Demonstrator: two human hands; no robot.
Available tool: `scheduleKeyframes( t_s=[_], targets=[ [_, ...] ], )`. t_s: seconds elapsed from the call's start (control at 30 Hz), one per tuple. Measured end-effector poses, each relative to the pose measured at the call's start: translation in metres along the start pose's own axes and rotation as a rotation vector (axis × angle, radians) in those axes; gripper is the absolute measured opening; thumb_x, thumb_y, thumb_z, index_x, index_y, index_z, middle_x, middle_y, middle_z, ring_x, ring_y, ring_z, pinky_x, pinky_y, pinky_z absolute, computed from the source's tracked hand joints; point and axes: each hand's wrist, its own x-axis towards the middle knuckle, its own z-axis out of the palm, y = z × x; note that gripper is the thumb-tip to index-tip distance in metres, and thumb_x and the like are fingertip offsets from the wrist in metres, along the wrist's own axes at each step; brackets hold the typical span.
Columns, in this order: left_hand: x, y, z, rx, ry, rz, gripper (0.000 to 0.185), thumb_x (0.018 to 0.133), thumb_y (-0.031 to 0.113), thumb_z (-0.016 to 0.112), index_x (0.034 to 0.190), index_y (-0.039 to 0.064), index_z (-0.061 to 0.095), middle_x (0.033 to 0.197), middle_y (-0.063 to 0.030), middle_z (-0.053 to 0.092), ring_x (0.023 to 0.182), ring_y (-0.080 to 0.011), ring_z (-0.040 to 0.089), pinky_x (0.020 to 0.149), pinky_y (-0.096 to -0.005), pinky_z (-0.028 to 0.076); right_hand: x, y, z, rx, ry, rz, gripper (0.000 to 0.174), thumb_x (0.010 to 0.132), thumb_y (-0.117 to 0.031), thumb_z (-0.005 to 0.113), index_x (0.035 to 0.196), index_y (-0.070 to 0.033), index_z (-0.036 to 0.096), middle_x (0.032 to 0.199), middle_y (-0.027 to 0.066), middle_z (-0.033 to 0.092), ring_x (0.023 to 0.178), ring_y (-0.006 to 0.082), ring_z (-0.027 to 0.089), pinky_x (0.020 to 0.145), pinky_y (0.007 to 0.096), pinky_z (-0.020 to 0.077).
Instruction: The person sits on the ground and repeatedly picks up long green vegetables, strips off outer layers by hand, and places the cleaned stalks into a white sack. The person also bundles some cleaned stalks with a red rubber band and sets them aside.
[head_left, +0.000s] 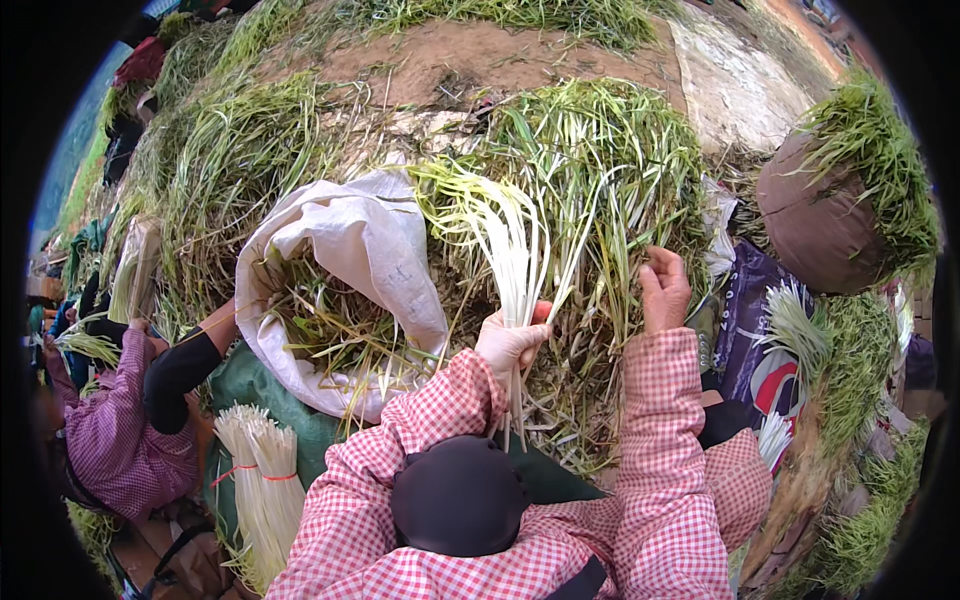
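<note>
My left hand (517, 341), in what looks like a thin pale glove, grips a bunch of long white stalks with yellow-green leaves, apparently blanched chives (510, 259). Their leaves fan up and to the left, and the root ends hang below my fist. To the right, my right hand (665, 291) is raised with bent fingers and the thumb apart, holding nothing that I can see. It is beside a heap of loose green and white stalks (600, 165). Left of the bunch, a white woven sack (367, 232) gapes with leaf scraps (337, 315) inside.
Bundles of white stalks tied with red bands (262, 480) stand at lower left, against a green sack (319, 435). Another person (131, 442) works at far left. On the right are a purple printed bag (750, 330) and a brown, rounded bundle (817, 217) topped with greens.
</note>
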Motion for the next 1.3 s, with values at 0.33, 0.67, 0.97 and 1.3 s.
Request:
scheduleKeyframes(
  t_s=[0.33, 0.67, 0.97, 1.3],
  targets=[
    [0.001, -0.002, 0.000, 0.064, -0.003, 0.023, 0.034, 0.074, -0.004, 0.060, 0.107, 0.006, 0.060, 0.064, 0.0015, 0.057, 0.036, -0.0043, 0.040, 0.034, -0.0178, 0.029, 0.001, -0.019, 0.043, -0.473, -0.589, -0.089, 0.031, 0.091, -0.028, 0.047, 0.091, 0.001, 0.058, 0.068, 0.0104, 0.056, 0.064, 0.0200, 0.056, 0.062, 0.0348, 0.0464],
    [0.001, -0.002, 0.001, 0.094, -0.015, 0.022, 0.034, 0.074, -0.004, 0.062, 0.107, 0.003, 0.060, 0.060, 0.0006, 0.055, 0.037, -0.0055, 0.040, 0.036, -0.0187, 0.029, 0.011, -0.015, 0.051, -0.177, -0.490, 0.268, 0.018, 0.083, -0.020, 0.059, 0.085, -0.002, 0.061, 0.068, 0.0046, 0.060, 0.052, 0.0099, 0.053, 0.049, 0.0252, 0.0448],
    [0.004, -0.006, -0.001, 0.072, -0.018, -0.008, 0.026, 0.075, -0.002, 0.063, 0.101, 0.002, 0.061, 0.063, -0.0010, 0.057, 0.038, -0.0053, 0.041, 0.035, -0.0182, 0.030, 0.004, -0.025, 0.040, 0.742, -0.308, 0.471, 0.013, 0.087, -0.014, 0.053, 0.088, -0.001, 0.057, 0.065, 0.0048, 0.058, 0.039, 0.0061, 0.047, 0.032, 0.0188, 0.0346],
    [0.003, -0.005, -0.002, -0.004, -0.058, -0.026, 0.021, 0.073, -0.001, 0.067, 0.093, -0.001, 0.059, 0.065, -0.0040, 0.059, 0.038, -0.0066, 0.042, 0.035, -0.0185, 0.031, 0.012, -0.031, 0.039, 0.343, -0.353, 0.316, 0.037, 0.087, -0.023, 0.055, 0.116, -0.002, 0.048, 0.084, 0.0071, 0.059, 0.051, 0.0081, 0.054, 0.038, 0.0186, 0.0421]
  ],
)
